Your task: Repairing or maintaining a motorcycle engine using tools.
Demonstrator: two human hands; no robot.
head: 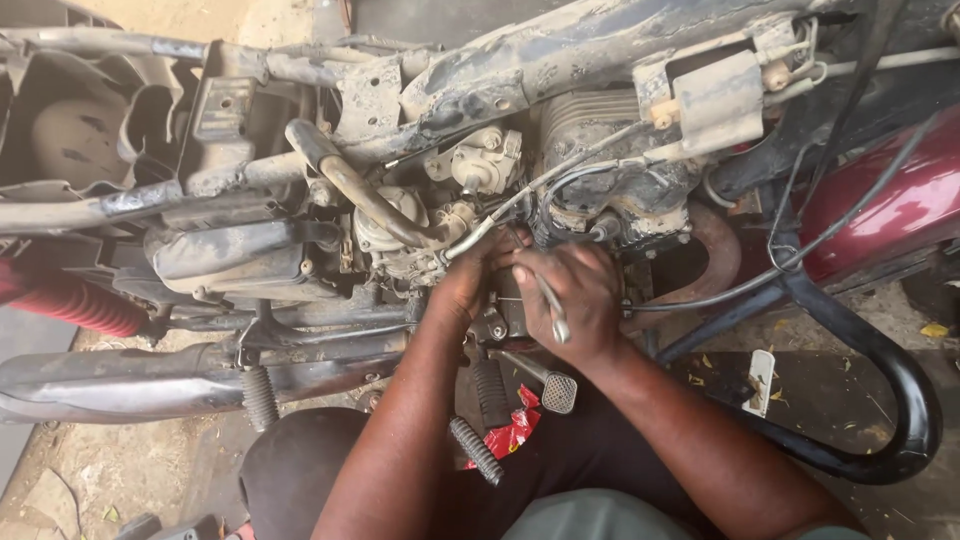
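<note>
Right hand [570, 300] clamps a slim silver metal wrench [552, 310], angled down to reach the dusty grey motorcycle engine [600, 170]; left hand [470, 285] presses beside it, steadying, its fingers hidden, grip unclear.

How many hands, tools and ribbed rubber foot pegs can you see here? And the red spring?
Hands: 2, left hand and right hand
Metal tools held: 1, spanner
Ribbed foot pegs: 3
Red spring: 1
Total: 7

Bare forearms, no sleeves; dark trousers, grey-green shirt hem.
</note>
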